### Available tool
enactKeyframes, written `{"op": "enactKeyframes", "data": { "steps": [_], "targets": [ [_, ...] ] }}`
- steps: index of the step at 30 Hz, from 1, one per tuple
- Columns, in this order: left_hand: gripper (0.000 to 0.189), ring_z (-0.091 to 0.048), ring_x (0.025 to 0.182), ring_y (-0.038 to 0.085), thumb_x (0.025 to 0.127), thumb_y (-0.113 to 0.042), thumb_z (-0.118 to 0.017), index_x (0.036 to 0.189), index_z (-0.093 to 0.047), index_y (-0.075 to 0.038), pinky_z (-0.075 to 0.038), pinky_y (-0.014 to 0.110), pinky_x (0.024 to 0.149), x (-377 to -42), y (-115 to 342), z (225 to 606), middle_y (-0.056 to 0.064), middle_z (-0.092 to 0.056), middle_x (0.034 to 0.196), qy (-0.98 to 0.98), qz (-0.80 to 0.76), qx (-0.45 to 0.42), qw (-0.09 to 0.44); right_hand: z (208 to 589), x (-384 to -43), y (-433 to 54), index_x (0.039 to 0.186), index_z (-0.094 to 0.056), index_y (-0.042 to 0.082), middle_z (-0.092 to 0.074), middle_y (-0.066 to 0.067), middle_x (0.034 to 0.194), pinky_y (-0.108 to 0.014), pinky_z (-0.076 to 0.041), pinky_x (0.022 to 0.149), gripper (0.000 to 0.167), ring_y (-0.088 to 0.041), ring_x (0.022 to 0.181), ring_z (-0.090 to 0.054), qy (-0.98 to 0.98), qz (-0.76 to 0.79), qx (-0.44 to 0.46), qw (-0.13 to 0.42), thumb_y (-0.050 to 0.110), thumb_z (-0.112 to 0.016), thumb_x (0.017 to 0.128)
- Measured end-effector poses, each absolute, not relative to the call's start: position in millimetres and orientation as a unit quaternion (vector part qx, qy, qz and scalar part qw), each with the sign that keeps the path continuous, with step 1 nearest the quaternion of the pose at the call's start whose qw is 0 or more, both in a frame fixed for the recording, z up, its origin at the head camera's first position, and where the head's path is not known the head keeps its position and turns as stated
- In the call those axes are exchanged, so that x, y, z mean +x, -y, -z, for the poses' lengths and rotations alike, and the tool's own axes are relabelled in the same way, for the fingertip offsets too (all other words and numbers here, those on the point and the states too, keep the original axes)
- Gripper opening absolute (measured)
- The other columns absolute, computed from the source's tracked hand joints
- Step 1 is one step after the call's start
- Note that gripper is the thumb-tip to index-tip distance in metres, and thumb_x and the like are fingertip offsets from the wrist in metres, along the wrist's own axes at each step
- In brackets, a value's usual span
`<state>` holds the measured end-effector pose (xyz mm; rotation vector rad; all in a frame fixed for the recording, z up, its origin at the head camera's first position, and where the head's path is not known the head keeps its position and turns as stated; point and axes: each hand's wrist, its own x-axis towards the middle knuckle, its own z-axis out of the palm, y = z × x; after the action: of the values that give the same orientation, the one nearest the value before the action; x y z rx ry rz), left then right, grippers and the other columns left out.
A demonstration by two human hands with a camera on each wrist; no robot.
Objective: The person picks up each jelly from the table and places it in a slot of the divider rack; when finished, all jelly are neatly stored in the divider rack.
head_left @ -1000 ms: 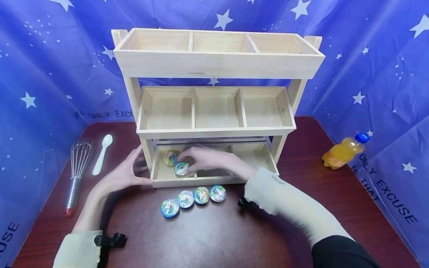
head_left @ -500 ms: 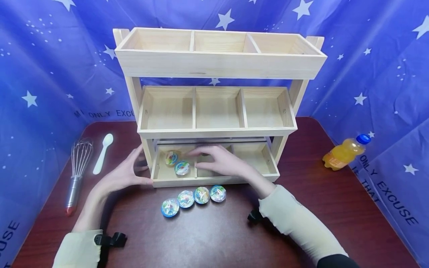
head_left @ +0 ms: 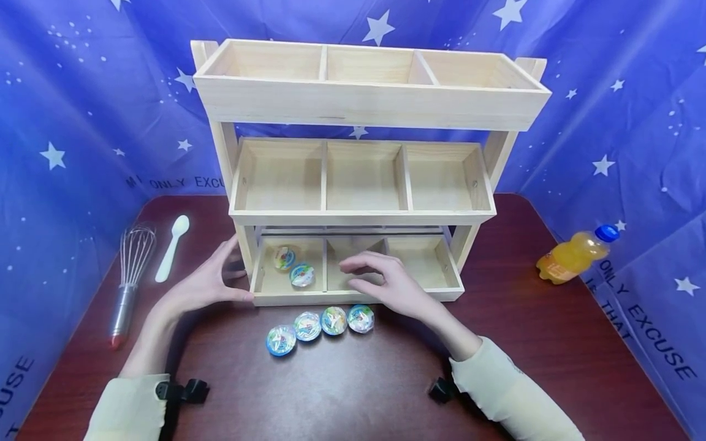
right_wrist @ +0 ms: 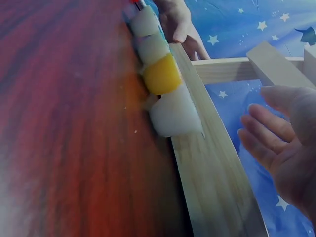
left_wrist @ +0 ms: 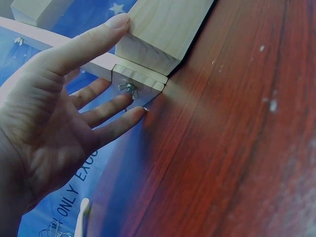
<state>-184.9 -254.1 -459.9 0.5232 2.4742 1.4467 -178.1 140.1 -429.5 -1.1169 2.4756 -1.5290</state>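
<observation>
Two jelly cups [head_left: 284, 258] with printed film lids lie in the bottom-left compartment of a three-tier wooden shelf [head_left: 361, 217]. Several more jelly cups [head_left: 333, 321] form a slanting row on the table before its front board; the right wrist view shows white and yellow [right_wrist: 163, 75] contents. My right hand [head_left: 393, 285] hovers over the bottom middle compartment, fingers loosely bent, holding nothing. At the shelf's lower left corner, my left hand [head_left: 206, 278] has its thumb against the tray's end and its other fingers [left_wrist: 114, 129] stretched beside the upright near a wing nut [left_wrist: 129, 89].
Left of the shelf lie a whisk [head_left: 130, 275] with a red-tipped handle and a white spoon [head_left: 172, 248]. On the right is an orange drink bottle [head_left: 576, 254] with a blue cap. A blue star-printed curtain [head_left: 595, 110] surrounds the dark red table [head_left: 353, 392].
My right hand has drawn away rightward from the jelly cup in the bottom-left compartment, leaving it lying there. My left hand has stayed at the corner. The head view has shifted slightly.
</observation>
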Motion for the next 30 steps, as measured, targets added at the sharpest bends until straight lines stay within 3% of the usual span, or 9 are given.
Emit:
{"op": "enactKeyframes", "data": {
  "steps": [7, 18, 30],
  "targets": [
    [0.135, -0.053, 0.137, 0.045, 0.071, -0.023, -0.096, 0.163, -0.001, -0.046, -0.055, 0.049, 0.104, -187, 255, 461, 0.019, -0.025, 0.162, -0.848, -0.487, 0.177, 0.112, 431, -163, -156, 0.123, -0.071, 0.006, -0.075, -0.014, 0.115, -0.031, -0.061, 0.095, 0.028, -0.021, 0.106, -0.073, -0.782, 0.504, -0.365, 0.024, 0.005, -0.072, 0.095],
    [0.134, -0.058, 0.132, 0.047, 0.072, -0.023, -0.096, 0.163, -0.001, -0.046, -0.053, 0.051, 0.106, -187, 255, 462, 0.02, -0.026, 0.16, -0.846, -0.492, 0.171, 0.117, 436, -147, -179, 0.127, -0.069, 0.006, -0.076, -0.012, 0.114, -0.03, -0.06, 0.093, 0.034, -0.023, 0.103, -0.075, -0.792, 0.487, -0.364, 0.056, 0.008, -0.074, 0.094],
    [0.134, -0.059, 0.132, 0.047, 0.072, -0.023, -0.095, 0.162, 0.0, -0.049, -0.053, 0.052, 0.106, -186, 255, 461, 0.02, -0.027, 0.159, -0.846, -0.49, 0.172, 0.117, 439, -141, -185, 0.122, -0.073, 0.009, -0.078, -0.003, 0.11, -0.027, -0.062, 0.084, 0.035, -0.016, 0.094, -0.075, -0.834, 0.407, -0.372, 0.017, 0.014, -0.08, 0.089]
  ]
}}
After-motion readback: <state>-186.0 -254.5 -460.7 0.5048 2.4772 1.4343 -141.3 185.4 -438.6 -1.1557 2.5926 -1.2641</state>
